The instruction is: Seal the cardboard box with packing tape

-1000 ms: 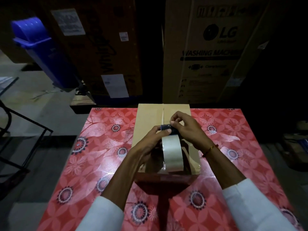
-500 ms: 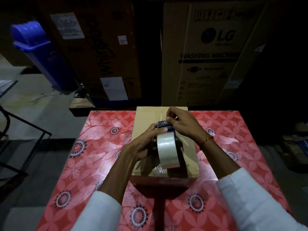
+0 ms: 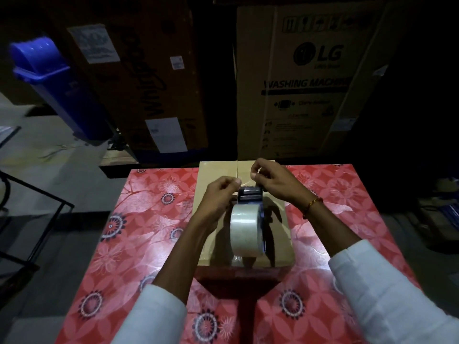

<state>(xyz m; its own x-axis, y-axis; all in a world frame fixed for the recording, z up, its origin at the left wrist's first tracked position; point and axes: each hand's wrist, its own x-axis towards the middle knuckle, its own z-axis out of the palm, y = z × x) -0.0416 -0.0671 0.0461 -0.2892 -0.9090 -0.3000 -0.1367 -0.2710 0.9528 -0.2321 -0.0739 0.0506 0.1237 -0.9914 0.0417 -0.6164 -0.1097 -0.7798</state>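
A closed cardboard box (image 3: 214,174) lies lengthwise on the red floral table (image 3: 149,232), its centre seam running away from me. A dark tape dispenser (image 3: 249,194) with a roll of clear packing tape (image 3: 244,229) stands on the box top. My left hand (image 3: 218,196) pinches the left corner of the free tape end (image 3: 246,179) just beyond the dispenser's cutter. My right hand (image 3: 275,181) pinches the right corner of that end. The short clear strip stretches between the fingers above the far part of the box. Nothing holds the dispenser body itself.
Large cardboard cartons, one a washing machine box (image 3: 308,80), stand close behind the table. A blue plastic bin (image 3: 49,80) leans at the far left. A black metal frame (image 3: 32,207) stands on the floor to the left. The surroundings are dim.
Both hands have moved away from me along the box, from over the roll to beyond the cutter. They have spread apart, drawing out a short strip of tape.
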